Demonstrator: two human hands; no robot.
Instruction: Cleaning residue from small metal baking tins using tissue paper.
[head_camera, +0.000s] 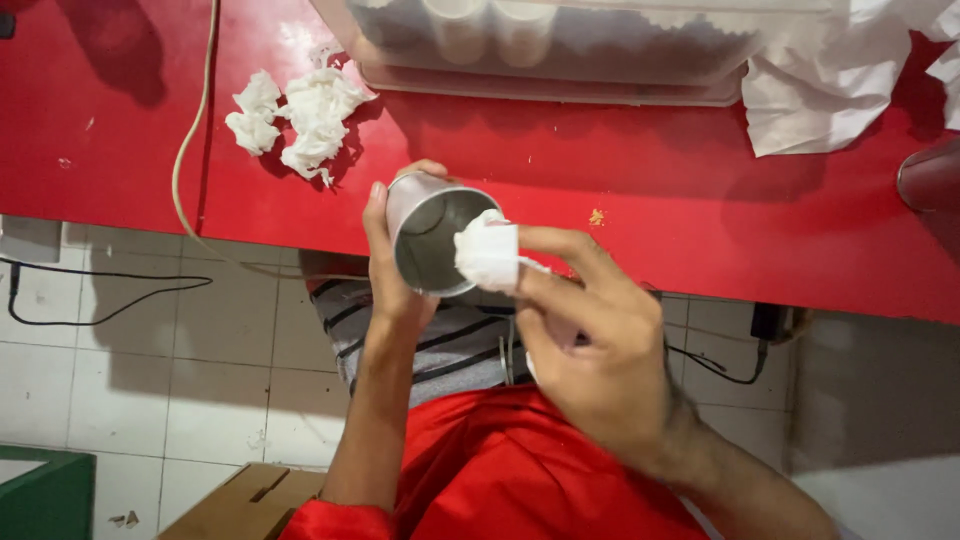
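The left hand (392, 275) is wrapped around a shiny metal cup (432, 235), held up just past the edge of the red table (640, 170). The right hand (590, 340) pinches a white tissue (487, 252) with its fingers closed on it, pressing it at the cup's open mouth.

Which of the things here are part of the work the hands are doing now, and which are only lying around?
In use:
- metal cup, held by the left hand
- white tissue, pressed at the cup's rim by the right hand

Lying about:
- crumpled tissues on the red table
- clear plastic container
- white paper
- beige cable
- cardboard box on the floor
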